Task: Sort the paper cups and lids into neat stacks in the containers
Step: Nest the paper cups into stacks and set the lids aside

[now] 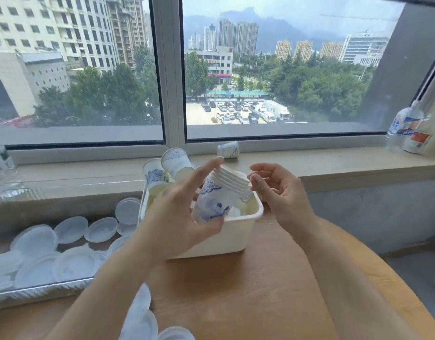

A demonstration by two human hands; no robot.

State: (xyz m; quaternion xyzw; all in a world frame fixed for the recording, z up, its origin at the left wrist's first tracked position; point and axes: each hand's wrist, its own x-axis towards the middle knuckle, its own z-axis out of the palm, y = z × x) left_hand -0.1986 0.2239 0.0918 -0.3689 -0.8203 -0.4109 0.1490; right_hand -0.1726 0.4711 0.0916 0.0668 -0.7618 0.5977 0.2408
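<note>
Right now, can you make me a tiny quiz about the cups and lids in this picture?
1. True or false: the left hand holds a nested stack of cups over the white tub.
2. Where does the lone cup lie? A) on the windowsill B) in the foil tray C) on the floor
3. Fill in: the loose lids lie in the foil ____.

Key: 1 true; 2 A; 3 tray. Bonus: the right hand has relaxed fingers and holds nothing.
</note>
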